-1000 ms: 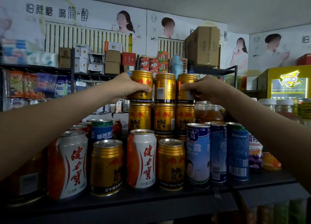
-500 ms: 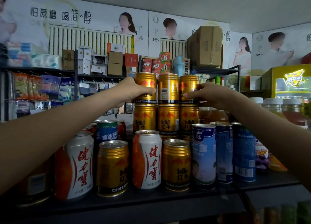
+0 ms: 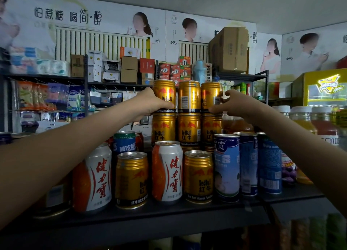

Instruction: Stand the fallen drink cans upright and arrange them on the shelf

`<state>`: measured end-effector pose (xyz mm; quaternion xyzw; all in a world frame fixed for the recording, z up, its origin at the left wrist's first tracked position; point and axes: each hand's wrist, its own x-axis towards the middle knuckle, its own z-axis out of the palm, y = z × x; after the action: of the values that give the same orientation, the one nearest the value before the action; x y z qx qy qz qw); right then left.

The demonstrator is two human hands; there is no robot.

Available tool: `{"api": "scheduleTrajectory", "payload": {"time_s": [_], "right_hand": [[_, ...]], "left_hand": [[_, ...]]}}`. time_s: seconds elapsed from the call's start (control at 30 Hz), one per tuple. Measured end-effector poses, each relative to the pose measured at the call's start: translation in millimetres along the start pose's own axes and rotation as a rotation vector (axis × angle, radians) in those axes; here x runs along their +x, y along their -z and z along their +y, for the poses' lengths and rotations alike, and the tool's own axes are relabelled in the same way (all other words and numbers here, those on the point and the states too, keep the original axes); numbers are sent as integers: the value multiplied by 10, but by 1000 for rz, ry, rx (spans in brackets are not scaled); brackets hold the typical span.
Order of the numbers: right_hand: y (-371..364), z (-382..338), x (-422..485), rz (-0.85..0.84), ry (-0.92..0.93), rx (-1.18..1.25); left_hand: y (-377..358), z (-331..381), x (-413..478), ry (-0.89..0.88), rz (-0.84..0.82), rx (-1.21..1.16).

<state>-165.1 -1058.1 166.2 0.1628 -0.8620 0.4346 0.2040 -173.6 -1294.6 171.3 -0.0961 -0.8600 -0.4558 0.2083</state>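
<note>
Broadly, a dark shelf is seen spanning the lower view, and every drink can visible on it is stood upright. Far behind, a big cardboard box is perched on a higher rack against the postered wall. At the back of the shelf a stack of gold cans is built three across, with two tiers in full view and a lower tier mostly hidden by the front row. To the right of the stack, capped juice bottles are ranged.

Along the shelf's front edge a row is formed: a white-and-orange can, a front gold can, a second white-and-orange can, a second front gold can, then tall blue cans packed side by side. A green-topped can is tucked behind the left part of the row.

The top tier is reached by both bare arms. The top left can is held by the left hand, whose grip is closed round it, the thumb laid across the lower front and the fingers hidden behind. The top right can is clasped by the right hand: its thumb is pressed on the lower front and its curled fingers are passed round the far side. The top middle can is set between the two held cans, close against both.
</note>
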Motion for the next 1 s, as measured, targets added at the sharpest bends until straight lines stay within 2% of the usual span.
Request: {"api": "scheduleTrajectory", "payload": {"time_s": [0.17, 0.3, 0.4, 0.63, 0.83, 1.0], "right_hand": [[-20, 10, -210, 96, 92, -73], [-107, -10, -378, 102, 135, -112], [-166, -13, -500, 118, 166, -188], [-431, -81, -1087, 253, 363, -331], [-980, 45, -1532, 307, 392, -213], [-1380, 80, -1804, 381, 356, -63]], "left_hand": [[-8, 17, -200, -8, 89, 160], [-24, 66, -503, -107, 208, 374], [-24, 99, -786, -177, 201, 509], [-274, -140, -1422, -368, 220, 720], [-477, -517, -1706, -443, 354, 827], [-534, -785, -1710, -354, 483, 1046]]}}
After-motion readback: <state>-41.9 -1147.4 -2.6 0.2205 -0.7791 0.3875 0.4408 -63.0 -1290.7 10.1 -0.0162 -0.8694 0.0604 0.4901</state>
